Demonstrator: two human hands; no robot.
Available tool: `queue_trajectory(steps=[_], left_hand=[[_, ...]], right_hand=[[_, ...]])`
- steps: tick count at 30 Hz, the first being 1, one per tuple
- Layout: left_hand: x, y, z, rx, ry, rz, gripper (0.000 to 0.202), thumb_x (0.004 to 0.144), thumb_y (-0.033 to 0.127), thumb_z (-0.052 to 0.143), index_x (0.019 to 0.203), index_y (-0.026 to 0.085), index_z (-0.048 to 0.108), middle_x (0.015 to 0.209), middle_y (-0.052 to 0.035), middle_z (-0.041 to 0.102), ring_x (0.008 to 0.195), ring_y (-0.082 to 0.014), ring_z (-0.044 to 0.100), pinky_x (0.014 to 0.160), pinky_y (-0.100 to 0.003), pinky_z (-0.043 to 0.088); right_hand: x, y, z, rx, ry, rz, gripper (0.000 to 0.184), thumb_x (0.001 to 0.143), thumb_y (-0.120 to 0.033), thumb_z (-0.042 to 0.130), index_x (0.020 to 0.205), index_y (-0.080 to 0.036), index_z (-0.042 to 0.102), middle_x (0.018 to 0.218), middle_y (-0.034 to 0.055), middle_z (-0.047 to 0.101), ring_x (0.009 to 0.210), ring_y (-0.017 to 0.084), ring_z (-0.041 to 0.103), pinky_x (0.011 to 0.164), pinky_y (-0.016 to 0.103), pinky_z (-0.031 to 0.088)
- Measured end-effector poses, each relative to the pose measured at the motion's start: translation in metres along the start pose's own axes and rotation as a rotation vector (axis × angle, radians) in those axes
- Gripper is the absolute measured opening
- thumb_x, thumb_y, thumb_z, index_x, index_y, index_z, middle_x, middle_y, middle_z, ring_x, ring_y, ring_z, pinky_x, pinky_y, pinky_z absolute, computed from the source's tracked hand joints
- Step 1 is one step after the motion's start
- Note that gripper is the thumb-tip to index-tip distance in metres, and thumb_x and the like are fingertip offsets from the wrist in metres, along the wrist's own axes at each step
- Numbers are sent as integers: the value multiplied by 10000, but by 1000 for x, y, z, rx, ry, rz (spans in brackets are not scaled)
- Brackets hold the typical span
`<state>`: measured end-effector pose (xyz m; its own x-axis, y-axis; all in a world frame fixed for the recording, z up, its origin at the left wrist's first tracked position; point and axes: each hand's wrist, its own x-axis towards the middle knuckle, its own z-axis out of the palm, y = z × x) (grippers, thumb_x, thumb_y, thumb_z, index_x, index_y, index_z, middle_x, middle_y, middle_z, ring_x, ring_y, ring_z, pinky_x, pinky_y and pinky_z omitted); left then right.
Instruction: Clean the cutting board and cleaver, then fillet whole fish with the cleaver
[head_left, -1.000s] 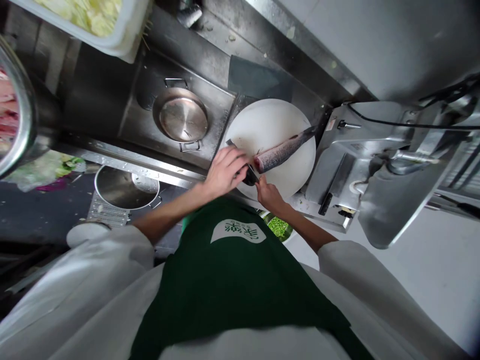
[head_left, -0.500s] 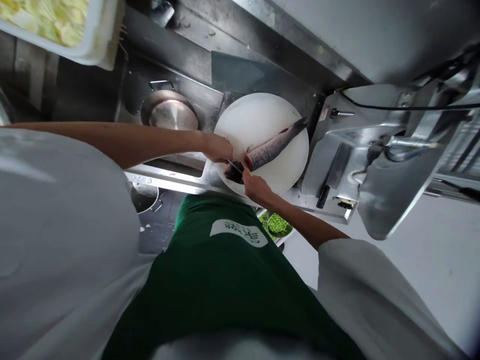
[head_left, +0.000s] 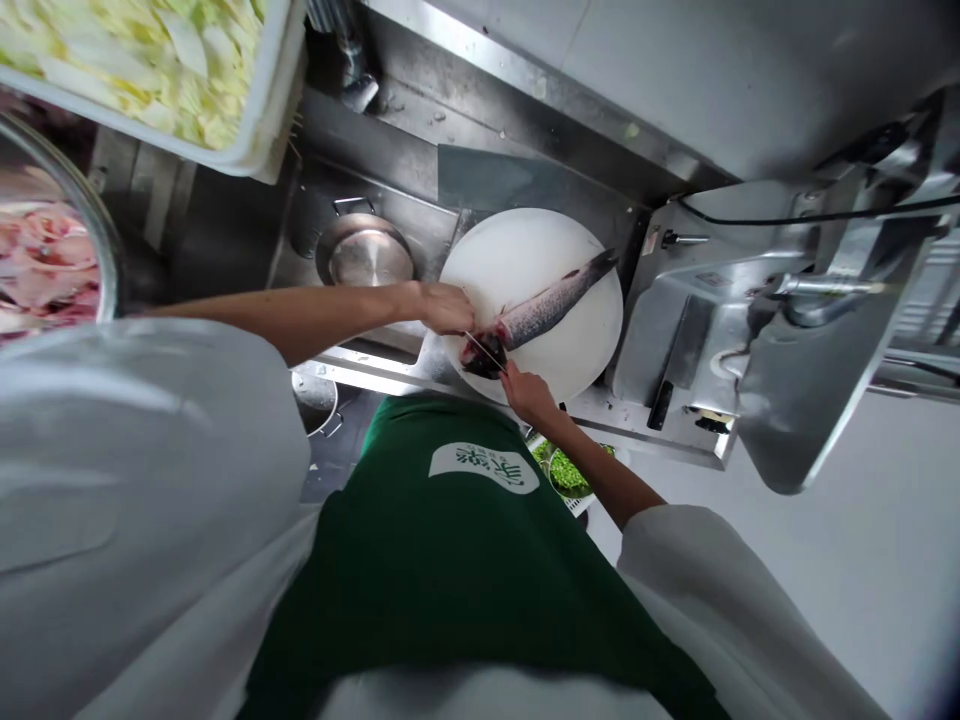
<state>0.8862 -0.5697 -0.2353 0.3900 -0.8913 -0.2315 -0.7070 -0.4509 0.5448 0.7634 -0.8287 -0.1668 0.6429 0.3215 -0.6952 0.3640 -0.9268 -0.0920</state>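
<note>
A fish (head_left: 551, 305) lies on a round white cutting board (head_left: 517, 240), its tail toward the far right edge. At its near end the dark fish head (head_left: 484, 358) shows red, bloody flesh; whether it is fully cut off I cannot tell. A knife (head_left: 486, 351), seen almost edge-on as a thin line, crosses the head. My right hand (head_left: 529, 393) is closed round its handle, with a dark end showing behind the hand. My left hand (head_left: 448, 308) is closed at the blade's other end, its fingertips partly hidden.
A steel pan (head_left: 367, 255) sits left of the board. A meat slicer (head_left: 697, 330) stands on the right, another knife (head_left: 660, 405) lying on it. Cut cabbage fills a white tub (head_left: 259, 130); a metal bowl (head_left: 112, 260) holds pink meat. Chopped greens (head_left: 570, 475) sit below the counter.
The view has shifted, bringing the meat bowl into sight. Both hands stay at the knife, which now lies across the head, and more red flesh shows there.
</note>
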Motion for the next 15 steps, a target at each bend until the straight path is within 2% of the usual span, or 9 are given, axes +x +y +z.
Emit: queue_trajectory(steps=[1, 3, 5, 6, 8, 10, 12, 15], left_hand=[[-6, 10, 4, -7, 108, -29, 16, 817, 243, 725, 806, 243, 737, 824, -44, 711, 892, -235, 657, 871, -338, 496], [-18, 42, 18, -51, 425, -166, 103, 883, 309, 703, 943, 240, 749, 971, -73, 703, 1018, -258, 637, 947, -383, 508], [-21, 83, 43, -132, 736, -380, 203, 968, 338, 622, 1085, 217, 735, 1070, -105, 659, 1065, -271, 613, 972, -424, 523], [-18, 104, 59, -183, 840, -479, 238, 991, 345, 597, 1141, 208, 721, 1088, -110, 633, 1058, -269, 608, 964, -428, 534], [-5, 140, 90, -303, 958, -587, 283, 980, 352, 633, 1211, 199, 695, 1163, -120, 570, 1081, -267, 601, 965, -422, 555], [11, 164, 116, -387, 1044, -652, 272, 959, 314, 670, 1203, 195, 688, 1218, -127, 515, 1157, -277, 579, 1015, -431, 548], [23, 176, 133, -413, 1106, -705, 217, 947, 269, 682, 1152, 200, 690, 1253, -127, 491, 1211, -287, 552, 1054, -451, 533], [27, 184, 145, -404, 1123, -748, 156, 949, 241, 676, 1102, 214, 685, 1288, -119, 493, 1202, -282, 545, 1039, -461, 538]], right_hand=[[2, 4, 4, 35, 13, -23, 436, 1133, -374, 260, 1372, -136, 537, 1047, 174, 775, 942, 294, 743, 827, 353, 499], [8, 12, 9, 114, 53, -67, 414, 1127, -354, 295, 1371, -141, 552, 1068, 160, 778, 948, 288, 734, 816, 333, 483], [14, 20, 10, 191, 94, -105, 395, 1119, -345, 320, 1361, -153, 566, 1094, 145, 780, 953, 280, 727, 804, 316, 469], [16, 23, 9, 221, 110, -122, 388, 1116, -343, 327, 1354, -159, 572, 1102, 138, 782, 950, 276, 725, 797, 309, 464], [17, 27, 3, 251, 128, -155, 382, 1111, -343, 331, 1338, -162, 580, 1108, 132, 784, 942, 272, 724, 785, 303, 458], [16, 27, -6, 245, 126, -174, 379, 1109, -341, 330, 1315, -154, 587, 1102, 137, 786, 942, 274, 724, 782, 302, 458], [13, 22, -16, 211, 116, -171, 372, 1107, -332, 329, 1293, -148, 593, 1094, 148, 785, 953, 281, 728, 788, 306, 462], [3, 9, -27, 126, 95, -133, 369, 1104, -295, 319, 1316, -140, 577, 1082, 167, 780, 964, 293, 737, 806, 322, 478]])
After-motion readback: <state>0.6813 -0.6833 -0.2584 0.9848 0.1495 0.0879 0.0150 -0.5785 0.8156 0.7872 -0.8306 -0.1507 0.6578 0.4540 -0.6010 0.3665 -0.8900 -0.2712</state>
